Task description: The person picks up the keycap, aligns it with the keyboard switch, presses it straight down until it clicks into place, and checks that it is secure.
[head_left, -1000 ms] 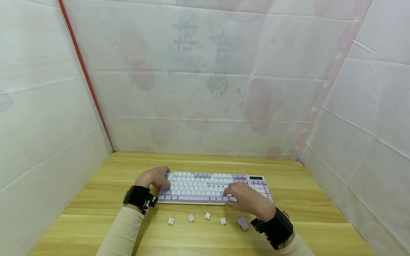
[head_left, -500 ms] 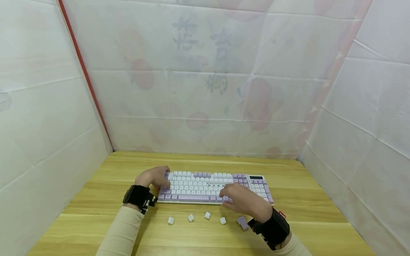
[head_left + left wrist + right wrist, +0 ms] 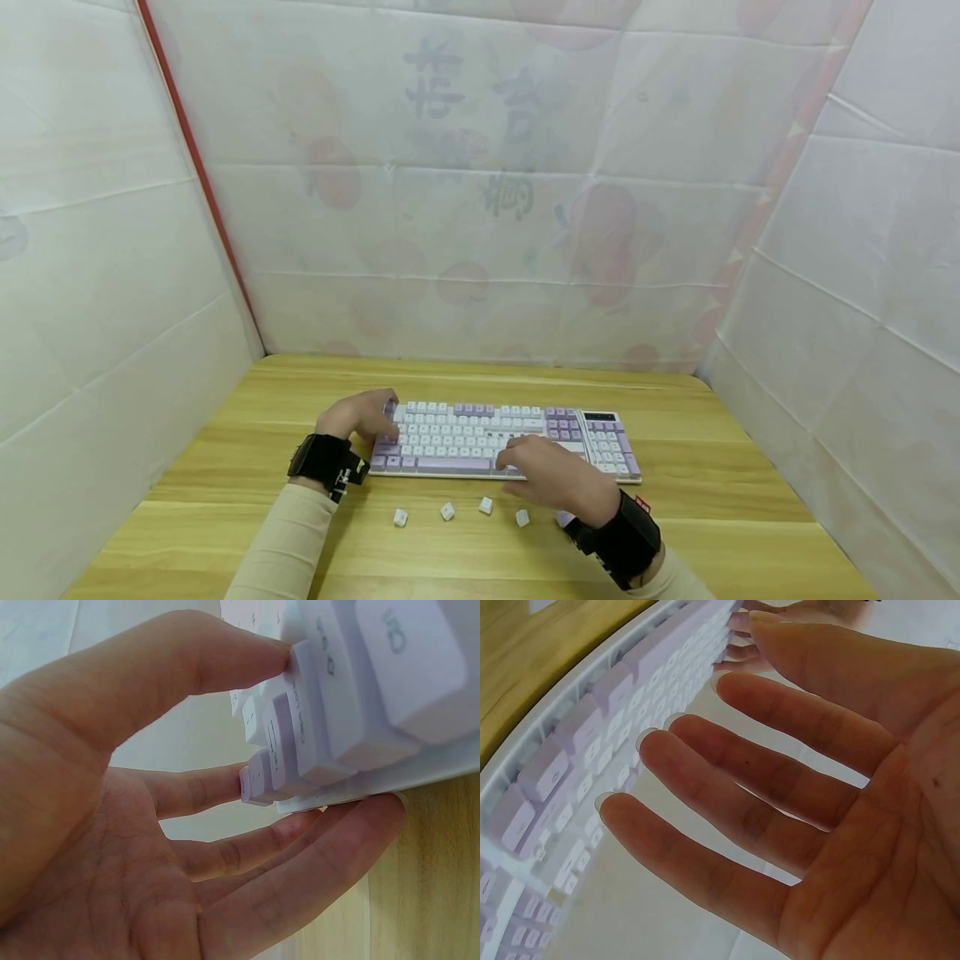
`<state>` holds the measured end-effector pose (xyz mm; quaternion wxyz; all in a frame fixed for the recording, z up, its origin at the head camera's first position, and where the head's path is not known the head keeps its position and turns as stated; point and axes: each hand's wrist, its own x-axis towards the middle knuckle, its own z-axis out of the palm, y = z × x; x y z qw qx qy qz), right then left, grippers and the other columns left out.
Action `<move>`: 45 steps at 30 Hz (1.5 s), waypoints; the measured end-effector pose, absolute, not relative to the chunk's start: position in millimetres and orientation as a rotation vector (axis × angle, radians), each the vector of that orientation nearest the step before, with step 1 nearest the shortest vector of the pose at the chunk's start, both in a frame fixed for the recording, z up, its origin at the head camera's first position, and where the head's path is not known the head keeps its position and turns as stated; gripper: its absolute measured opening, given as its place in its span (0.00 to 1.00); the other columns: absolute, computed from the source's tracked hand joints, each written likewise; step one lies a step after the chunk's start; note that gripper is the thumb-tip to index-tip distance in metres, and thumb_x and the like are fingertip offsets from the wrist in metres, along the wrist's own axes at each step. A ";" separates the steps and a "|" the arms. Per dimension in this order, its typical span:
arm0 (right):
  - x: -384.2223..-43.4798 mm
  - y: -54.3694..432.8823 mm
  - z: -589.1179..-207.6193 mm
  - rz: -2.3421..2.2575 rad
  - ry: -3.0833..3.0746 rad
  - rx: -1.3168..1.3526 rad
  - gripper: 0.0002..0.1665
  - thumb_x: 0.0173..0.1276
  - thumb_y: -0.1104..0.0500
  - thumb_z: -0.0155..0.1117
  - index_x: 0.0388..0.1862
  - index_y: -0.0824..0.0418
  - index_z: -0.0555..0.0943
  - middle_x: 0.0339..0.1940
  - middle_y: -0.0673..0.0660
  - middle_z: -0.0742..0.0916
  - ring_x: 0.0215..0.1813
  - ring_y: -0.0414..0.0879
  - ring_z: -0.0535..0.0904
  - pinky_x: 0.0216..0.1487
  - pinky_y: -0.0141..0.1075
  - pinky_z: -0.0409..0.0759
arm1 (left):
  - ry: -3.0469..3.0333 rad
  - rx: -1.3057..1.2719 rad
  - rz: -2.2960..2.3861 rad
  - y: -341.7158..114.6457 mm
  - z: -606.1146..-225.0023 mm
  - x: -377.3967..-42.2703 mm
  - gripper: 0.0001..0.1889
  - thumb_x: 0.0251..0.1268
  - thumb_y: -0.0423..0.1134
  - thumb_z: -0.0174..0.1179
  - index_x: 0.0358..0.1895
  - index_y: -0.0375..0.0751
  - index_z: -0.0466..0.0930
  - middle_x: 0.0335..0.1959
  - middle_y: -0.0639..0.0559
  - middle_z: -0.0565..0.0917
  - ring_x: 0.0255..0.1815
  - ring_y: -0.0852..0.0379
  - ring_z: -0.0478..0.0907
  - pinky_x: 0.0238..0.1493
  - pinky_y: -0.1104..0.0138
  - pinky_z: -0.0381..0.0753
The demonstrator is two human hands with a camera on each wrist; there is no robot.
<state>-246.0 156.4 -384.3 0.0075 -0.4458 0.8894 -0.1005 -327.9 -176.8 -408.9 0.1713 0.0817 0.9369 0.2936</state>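
Observation:
A white and lilac keyboard [image 3: 450,441] lies on the wooden table. My left hand [image 3: 360,414] holds its left end; in the left wrist view the thumb [image 3: 225,660] rests on the lilac keys [image 3: 307,712] and the other fingers lie along the side edge. Over the lower right part of the keyboard hovers my right hand [image 3: 558,473]. The right wrist view shows its fingers [image 3: 705,855] nearly straight and spread, holding nothing. Bare key positions [image 3: 502,436] without caps show in one row, partly behind the right hand.
Several loose white keycaps, such as one keycap [image 3: 486,505], lie on the table [image 3: 420,558] in front of the keyboard. A lilac keycap [image 3: 564,518] is partly hidden by the right wrist strap. White cloth walls [image 3: 480,250] enclose the back and sides.
My right hand has moved left along the keyboard and slightly toward the front edge, uncovering keys on the right. Its wrist strap now partly covers the lilac keycap. The left hand stays in place.

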 end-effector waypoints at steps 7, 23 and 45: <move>-242.7 150.0 -383.6 -0.338 2.748 -1.341 0.12 0.71 0.60 0.68 0.51 0.60 0.87 0.48 0.56 0.90 0.51 0.49 0.86 0.53 0.31 0.82 | 2.661 0.249 0.839 -175.8 -408.2 -327.9 0.32 0.56 0.33 0.68 0.65 0.35 0.70 0.50 0.43 0.79 0.33 0.51 0.77 0.34 0.63 0.78; -236.2 129.6 -378.2 -0.276 2.735 -1.358 0.13 0.71 0.58 0.69 0.53 0.57 0.87 0.49 0.54 0.90 0.51 0.46 0.86 0.53 0.29 0.81 | 2.644 0.234 0.848 -174.5 -408.0 -328.6 0.32 0.57 0.33 0.67 0.67 0.34 0.69 0.49 0.43 0.79 0.29 0.54 0.74 0.32 0.65 0.76; -229.3 90.8 -376.9 -0.235 2.673 -1.396 0.16 0.71 0.57 0.69 0.56 0.56 0.86 0.53 0.52 0.89 0.55 0.44 0.85 0.55 0.25 0.78 | 2.647 0.239 0.850 -174.4 -410.4 -332.1 0.31 0.58 0.34 0.68 0.66 0.34 0.70 0.48 0.44 0.79 0.30 0.54 0.75 0.32 0.65 0.76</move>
